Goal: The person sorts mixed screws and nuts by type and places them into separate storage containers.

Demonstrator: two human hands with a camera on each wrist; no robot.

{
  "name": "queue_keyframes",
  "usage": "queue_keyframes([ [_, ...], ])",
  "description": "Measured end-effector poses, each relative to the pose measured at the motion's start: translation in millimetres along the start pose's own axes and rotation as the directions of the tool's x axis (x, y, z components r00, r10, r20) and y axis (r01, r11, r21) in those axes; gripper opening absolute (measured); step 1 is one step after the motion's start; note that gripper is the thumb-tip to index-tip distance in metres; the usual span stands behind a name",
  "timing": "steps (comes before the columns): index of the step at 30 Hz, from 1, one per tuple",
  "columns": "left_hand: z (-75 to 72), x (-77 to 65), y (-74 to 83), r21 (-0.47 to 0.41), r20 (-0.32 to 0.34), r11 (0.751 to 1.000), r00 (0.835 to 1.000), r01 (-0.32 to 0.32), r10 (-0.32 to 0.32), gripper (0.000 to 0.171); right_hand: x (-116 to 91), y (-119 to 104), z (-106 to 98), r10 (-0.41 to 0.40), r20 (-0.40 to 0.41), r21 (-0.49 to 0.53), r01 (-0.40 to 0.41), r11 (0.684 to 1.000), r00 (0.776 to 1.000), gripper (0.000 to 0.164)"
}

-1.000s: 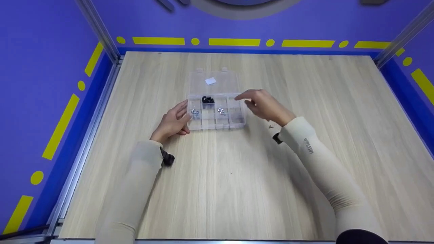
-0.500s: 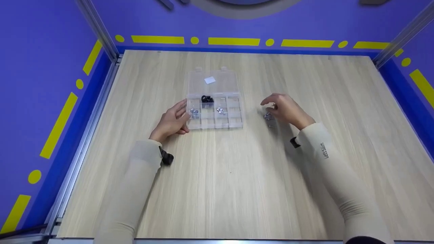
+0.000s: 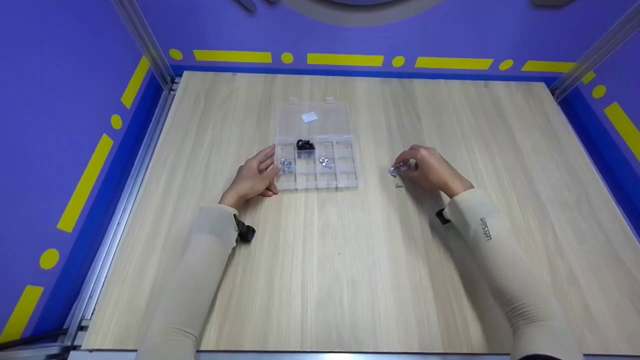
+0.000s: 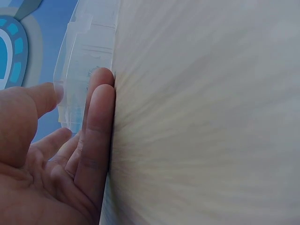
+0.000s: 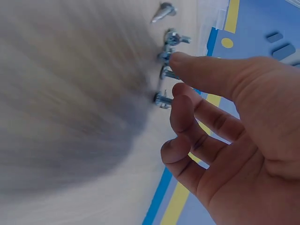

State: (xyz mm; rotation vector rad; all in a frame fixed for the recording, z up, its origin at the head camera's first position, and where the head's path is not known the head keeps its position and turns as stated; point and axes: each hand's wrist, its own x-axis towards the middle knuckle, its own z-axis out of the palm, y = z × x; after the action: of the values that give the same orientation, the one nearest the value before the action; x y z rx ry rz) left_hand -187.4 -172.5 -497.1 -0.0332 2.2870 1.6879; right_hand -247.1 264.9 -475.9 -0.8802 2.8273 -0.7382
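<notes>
A clear plastic compartment box (image 3: pixel 346 177) stands with its lid (image 3: pixel 330 125) laid back. My left hand (image 3: pixel 252 177) holds the box's left side, thumb on the rim and other fingers (image 4: pixel 97 136) along the outer wall, low against the table. Black parts (image 3: pixel 305 145) fill one back compartment; small silver pieces (image 3: pixel 324 162) and more silver hardware (image 3: pixel 286 165) lie in two others. To the right of the box, my right hand (image 3: pixel 427 167) reaches into a small pile of silver screws (image 5: pixel 172 38). Thumb and index finger are slightly apart around them; no screw is plainly gripped.
One loose screw (image 3: pixel 398 185) lies just in front of the pile. A white label (image 3: pixel 309 117) sits on the lid. The wooden tabletop (image 3: pixel 320 280) is bounded by blue walls and metal frame rails (image 3: pixel 132 165) at the sides.
My right hand has moved from above the box's right compartments rightward, then down to the screw pile. The left hand stays at the box's left side.
</notes>
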Motion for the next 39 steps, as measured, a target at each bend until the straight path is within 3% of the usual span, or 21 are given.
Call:
queue_keyframes([
  [5,-0.4,-0.7,-0.3,-0.014,0.004,1.0,1.0,-0.004,0.004,0.066,-4.1,-0.7,3.1,0.033,0.003,0.004,-0.033,0.999,0.999,0.027],
  [19,-0.3,-1.1,1.3,-0.001,-0.003,1.0,1.0,0.001,-0.001,0.065,-4.2,0.1,8.2,0.063,0.031,-0.013,-0.063,0.998,0.998,0.008],
  [39,-1.2,-1.2,1.4,-0.015,0.017,1.0,1.0,0.0,0.001,0.066,-6.0,1.2,4.4,0.098,0.054,-0.013,-0.097,0.995,0.994,0.007],
])
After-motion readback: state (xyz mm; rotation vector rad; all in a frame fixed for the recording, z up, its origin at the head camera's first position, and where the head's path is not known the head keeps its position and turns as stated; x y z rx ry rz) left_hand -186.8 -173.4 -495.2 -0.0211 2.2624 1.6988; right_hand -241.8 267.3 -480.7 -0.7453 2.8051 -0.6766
